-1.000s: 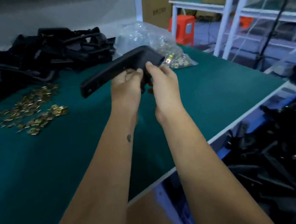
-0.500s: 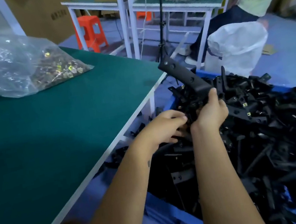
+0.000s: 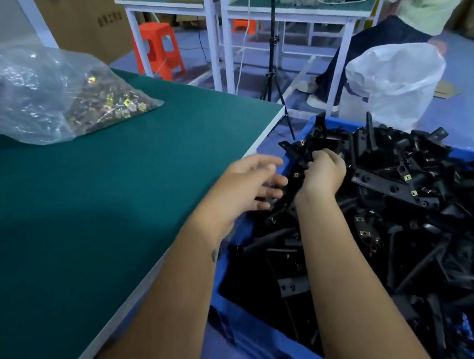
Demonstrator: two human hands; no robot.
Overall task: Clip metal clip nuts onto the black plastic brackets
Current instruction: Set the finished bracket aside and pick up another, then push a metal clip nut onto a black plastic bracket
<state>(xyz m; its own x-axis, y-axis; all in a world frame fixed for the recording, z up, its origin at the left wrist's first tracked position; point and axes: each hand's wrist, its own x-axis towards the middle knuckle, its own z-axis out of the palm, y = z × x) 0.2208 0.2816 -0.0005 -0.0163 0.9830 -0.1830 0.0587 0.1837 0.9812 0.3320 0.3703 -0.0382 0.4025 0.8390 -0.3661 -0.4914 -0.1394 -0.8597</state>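
Black brackets (image 3: 396,216) filled our blue bin (image 3: 288,354) beside the table (image 3: 80,219). Our right hand (image 3: 322,175) gripped one bracket (image 3: 290,189) above the heap (fingers curled). Our left hand (image 3: 243,190) hovered near, fingers spread. Clip nuts (image 3: 106,107) lay bagged on the table.

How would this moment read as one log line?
right hand grips black plastic bracket over blue bin | left hand open

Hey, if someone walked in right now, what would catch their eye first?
The blue bin heaped with black brackets beside the green table, with the right hand gripping one bracket and the left hand open next to it. Then the clear bag of metal clips on the table.
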